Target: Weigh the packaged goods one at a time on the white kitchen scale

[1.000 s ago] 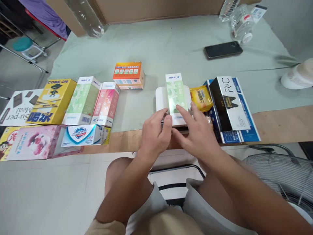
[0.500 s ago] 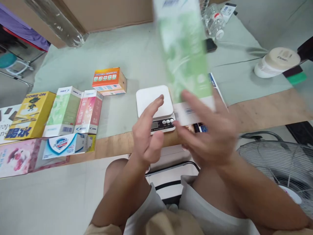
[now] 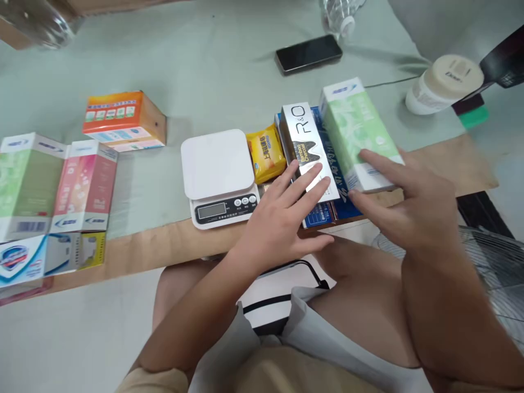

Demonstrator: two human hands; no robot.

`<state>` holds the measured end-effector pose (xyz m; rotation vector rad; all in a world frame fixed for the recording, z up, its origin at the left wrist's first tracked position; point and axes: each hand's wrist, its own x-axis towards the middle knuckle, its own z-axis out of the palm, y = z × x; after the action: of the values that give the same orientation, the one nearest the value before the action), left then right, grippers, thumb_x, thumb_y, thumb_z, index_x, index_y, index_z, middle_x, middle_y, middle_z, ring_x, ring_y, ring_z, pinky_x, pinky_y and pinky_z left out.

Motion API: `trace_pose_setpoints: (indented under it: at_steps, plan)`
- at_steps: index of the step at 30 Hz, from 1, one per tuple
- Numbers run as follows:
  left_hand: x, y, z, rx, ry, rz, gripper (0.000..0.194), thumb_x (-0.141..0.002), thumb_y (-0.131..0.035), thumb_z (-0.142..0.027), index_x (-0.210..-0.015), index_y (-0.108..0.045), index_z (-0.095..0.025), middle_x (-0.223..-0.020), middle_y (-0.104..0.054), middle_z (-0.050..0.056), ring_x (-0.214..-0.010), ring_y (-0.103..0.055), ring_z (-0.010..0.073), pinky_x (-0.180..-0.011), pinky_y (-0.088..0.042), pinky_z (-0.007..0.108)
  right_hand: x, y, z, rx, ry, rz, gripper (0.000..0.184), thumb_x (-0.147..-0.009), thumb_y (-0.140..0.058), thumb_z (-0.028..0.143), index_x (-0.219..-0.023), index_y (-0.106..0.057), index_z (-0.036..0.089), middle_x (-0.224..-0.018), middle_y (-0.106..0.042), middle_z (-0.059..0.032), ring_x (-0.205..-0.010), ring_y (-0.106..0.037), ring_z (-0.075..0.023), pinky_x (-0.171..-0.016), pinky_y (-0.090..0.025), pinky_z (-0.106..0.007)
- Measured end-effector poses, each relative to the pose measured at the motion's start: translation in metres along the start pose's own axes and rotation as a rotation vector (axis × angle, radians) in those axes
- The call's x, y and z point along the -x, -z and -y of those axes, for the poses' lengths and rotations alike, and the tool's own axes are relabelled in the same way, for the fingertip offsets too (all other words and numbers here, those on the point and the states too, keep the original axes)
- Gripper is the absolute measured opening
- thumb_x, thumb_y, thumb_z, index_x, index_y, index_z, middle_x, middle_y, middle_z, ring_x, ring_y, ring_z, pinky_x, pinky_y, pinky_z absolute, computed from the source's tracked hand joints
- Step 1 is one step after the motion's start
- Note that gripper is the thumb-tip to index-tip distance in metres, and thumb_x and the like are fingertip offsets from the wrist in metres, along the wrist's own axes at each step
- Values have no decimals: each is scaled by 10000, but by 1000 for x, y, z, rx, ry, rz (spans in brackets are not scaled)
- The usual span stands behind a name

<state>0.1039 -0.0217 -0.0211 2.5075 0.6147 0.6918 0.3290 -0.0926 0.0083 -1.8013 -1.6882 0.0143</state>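
My right hand (image 3: 421,204) grips the near end of a green and white carton (image 3: 360,128), thumb at its left side and a finger across its top. That carton is at the right end of the row, partly over a flat blue box (image 3: 344,202). With fingers spread, my left hand (image 3: 282,218) rests over the near part of a black and white R&O box (image 3: 309,144); whether it presses on it I cannot tell. Left of that box are a yellow packet (image 3: 267,153) and a white kitchen scale (image 3: 216,164) with a bare platform.
At left stand another green carton (image 3: 24,185), a pink carton (image 3: 84,185), a Safeguard soap box (image 3: 20,262) and an orange box (image 3: 123,120). Farther back lie a phone (image 3: 309,53) and a plastic bottle (image 3: 341,19). A white jar (image 3: 442,84) stands right; a fan (image 3: 495,273) is below.
The green and white carton has gone from the scale, lifted by my right hand, to the right end of the row. My left hand has moved right, over the R&O box. The view has shifted right.
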Motion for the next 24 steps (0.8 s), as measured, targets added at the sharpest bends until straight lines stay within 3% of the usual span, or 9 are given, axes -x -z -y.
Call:
trace_pose_setpoints:
  at_steps: [3, 5, 8, 11, 15, 18, 24]
  plan:
    - [-3, -3, 2, -54, 33, -47, 515, -994, -650, -340, -1477, -583, -175, -1574, -601, 138, -1592, -404, 359, -1303, -395, 569, 1, 4, 2, -23, 33, 169, 485, -877, -722, 424, -1340, -735, 279, -1282, -770, -111, -1098, -757, -345, -857, -651, -503]
    - [-3, -2, 3, -78, 41, -50, 445, -989, -669, -348, -1415, -642, -219, -1504, -661, 117, -1537, -468, 340, -1290, -407, 570, 4, 6, 0, -34, 38, 245, 485, -870, -723, 465, -1327, -723, 303, -1305, -739, -109, -1150, -728, -354, -905, -638, -522]
    - [-2, 1, 4, -103, 4, -59, 456, -950, -734, -422, -1370, -676, -255, -1434, -704, 105, -1475, -502, 333, -1268, -423, 557, 8, 8, -7, -30, 60, 283, 485, -888, -704, 475, -1340, -688, 298, -1252, -722, -129, -1105, -725, -336, -858, -642, -492]
    - [1, -1, 3, -146, -29, -97, 405, -964, -724, -348, -1348, -680, -226, -1382, -728, 116, -1340, -570, 309, -1177, -500, 506, 9, 8, -15, -46, 92, 323, 487, -916, -687, 435, -1383, -631, 311, -1224, -715, -138, -1058, -724, -314, -787, -640, -437]
    - [4, -10, 0, -170, -77, -175, 309, -990, -703, -279, -1293, -676, -229, -1302, -758, 108, -1113, -668, 251, -987, -580, 428, 8, 11, -19, -63, 93, 394, 416, -945, -652, 397, -1352, -606, 326, -1235, -708, -113, -1081, -707, -326, -840, -627, -466]
    - [5, -15, 0, -114, -135, -238, 314, -980, -716, -216, -1287, -650, -206, -1290, -759, 122, -1106, -712, 225, -929, -596, 372, 6, 15, -18, -67, 68, 477, 374, -963, -614, 347, -1333, -599, 303, -1238, -705, -105, -1080, -698, -332, -871, -603, -489]
    - [4, -16, -1, -97, -155, -256, 333, -948, -747, -172, -1264, -643, -151, -1267, -767, 150, -1112, -739, 220, -924, -616, 339, 6, 15, -21, -74, 100, 448, 328, -983, -596, 413, -1295, -618, 314, -1187, -697, -91, -1037, -683, -328, -834, -573, -476]
